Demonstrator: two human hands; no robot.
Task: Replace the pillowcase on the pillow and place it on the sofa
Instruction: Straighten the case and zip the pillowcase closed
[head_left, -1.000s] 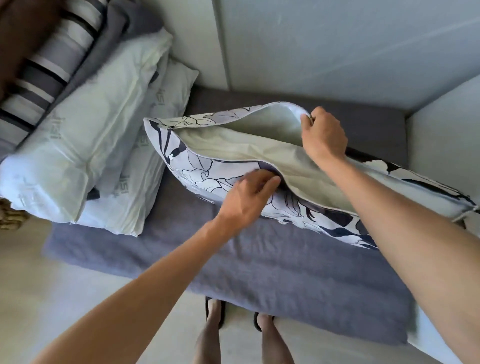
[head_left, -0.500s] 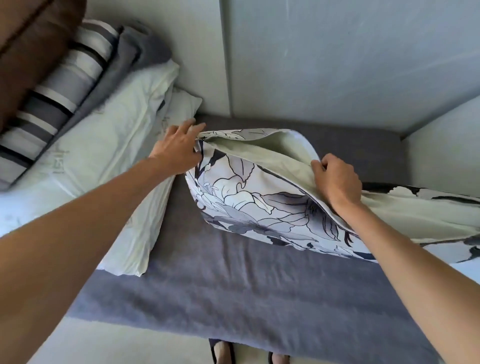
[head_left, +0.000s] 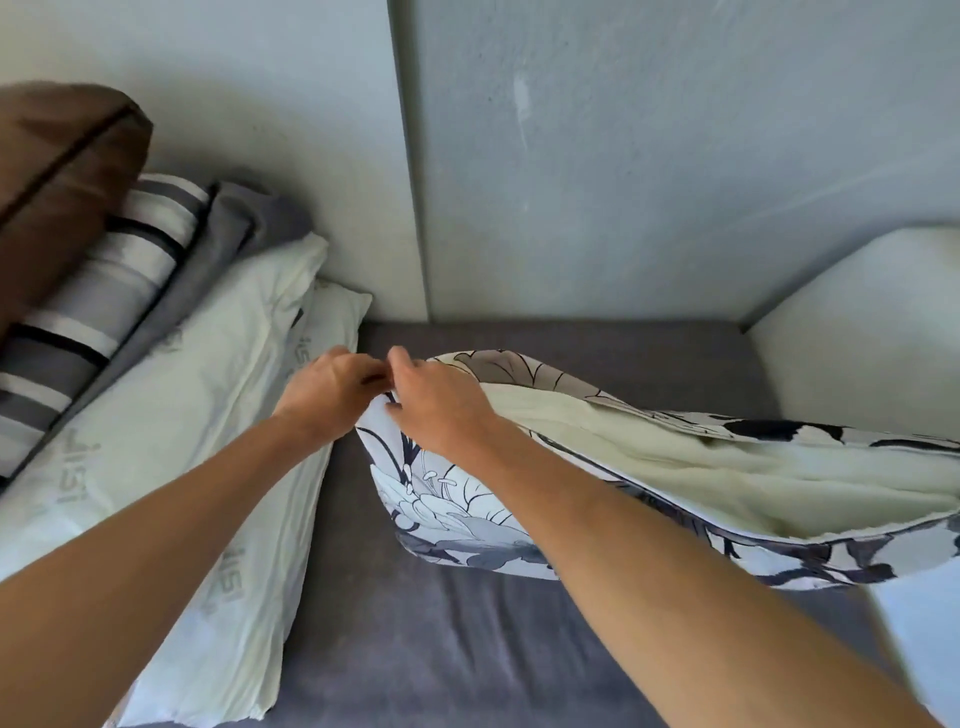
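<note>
Currently the pillowcase (head_left: 457, 499) corner is pinched by both the left hand (head_left: 330, 392) and right hand (head_left: 441, 410); the pillow (head_left: 727, 483) is seen lengthwise rightward across the sofa (head_left: 441, 649), its mouth unclosed.

Faint grey lettering repeats along the pale bare pillows (head_left: 171, 415) stacked at the left; it looks like "ISI" turned sideways, too faint to read with certainty.

Pillowcase (head_left: 457, 499): right end cut off by frame edge. Pillow (head_left: 727, 467): mostly hidden inside. Fingertips of both hands: indistinct.
</note>
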